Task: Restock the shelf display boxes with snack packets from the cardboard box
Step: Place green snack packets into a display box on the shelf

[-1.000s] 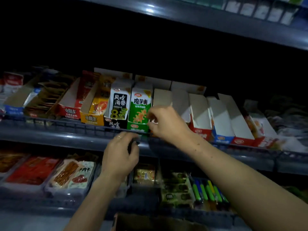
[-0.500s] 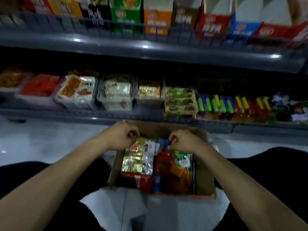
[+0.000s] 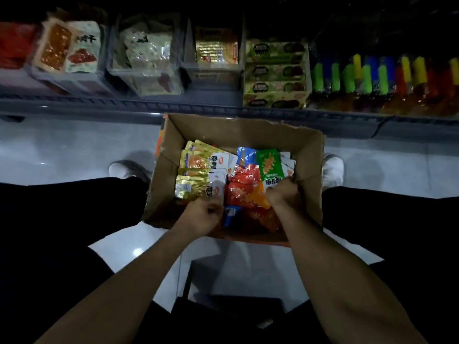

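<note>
An open cardboard box [image 3: 248, 130] stands on the floor between my legs. It holds gold snack packets [image 3: 196, 162] on the left, red and orange packets [image 3: 242, 187] in the middle and a green packet [image 3: 269, 162] on the right. My right hand [image 3: 283, 194] grips the near end of the green packet. My left hand [image 3: 203, 214] is curled at the near edge of the gold packets; whether it holds one is hidden. The shelf display boxes are out of view.
The bottom shelf edge [image 3: 198, 108] runs just behind the box. It carries clear bins of snacks [image 3: 146, 58], stacked green boxes [image 3: 275, 73] and coloured tubes [image 3: 372, 75]. My white shoes [image 3: 121, 168] flank the box on a pale tiled floor.
My view dropped from the upper shelf's display boxes to the cardboard box. Both hands came down into the box and moved toward its near end, the right one onto the green packet.
</note>
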Motion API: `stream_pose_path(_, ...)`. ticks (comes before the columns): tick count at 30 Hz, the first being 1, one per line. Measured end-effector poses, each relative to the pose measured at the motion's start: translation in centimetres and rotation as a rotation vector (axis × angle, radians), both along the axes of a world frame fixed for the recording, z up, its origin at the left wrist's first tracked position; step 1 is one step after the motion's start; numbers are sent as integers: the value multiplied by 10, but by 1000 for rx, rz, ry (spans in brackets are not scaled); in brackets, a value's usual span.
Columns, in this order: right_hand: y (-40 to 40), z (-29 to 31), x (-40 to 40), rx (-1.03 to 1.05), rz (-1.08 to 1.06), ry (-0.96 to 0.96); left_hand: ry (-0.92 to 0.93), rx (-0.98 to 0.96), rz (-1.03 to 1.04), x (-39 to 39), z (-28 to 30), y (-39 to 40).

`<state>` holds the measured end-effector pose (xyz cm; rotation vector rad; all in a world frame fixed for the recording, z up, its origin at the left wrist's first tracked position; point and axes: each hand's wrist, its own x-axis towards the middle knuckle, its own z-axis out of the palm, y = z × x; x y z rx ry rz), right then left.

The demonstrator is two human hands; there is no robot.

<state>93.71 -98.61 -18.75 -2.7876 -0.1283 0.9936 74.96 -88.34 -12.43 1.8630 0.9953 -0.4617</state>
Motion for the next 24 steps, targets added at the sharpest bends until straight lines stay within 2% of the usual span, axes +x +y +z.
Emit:
stream_pose_path(2, 7, -6, 1, -40, -6, -39, 67, -4, 40, 0, -9, -6)
stream_pose_path(4, 11, -21, 2, -39, -135, -134, 130, -9, 31, 1, -15, -7)
stream_pose_path(6, 16, -21, 8, 59, -258, -279, 148, -36, 74, 5, -17, -4)
stream_pose_path(7, 15, -25, 11, 47, -233, -316, 151, -61, 108, 6, -18, -3)
stream_pose_path(12, 7, -12, 18, -17, 162, -169, 129, -123, 250, 12, -17, 5)
stream_pose_path(15, 6, 9, 21, 209, 215, -163, 115, 52, 232, 14, -12, 16)
stream_pose_path(18, 11, 33, 28, 464, 301, -139, 17, 222, 207, 15, -4, 28)
stream_pose_path(20, 16, 53, 36, 541, 380, -45, -58, 280, 124, 21, 2, 35)
stream_pose_path(24, 26, 104, 43, 638, 434, -17, -218, 370, -56, 39, 21, 55)
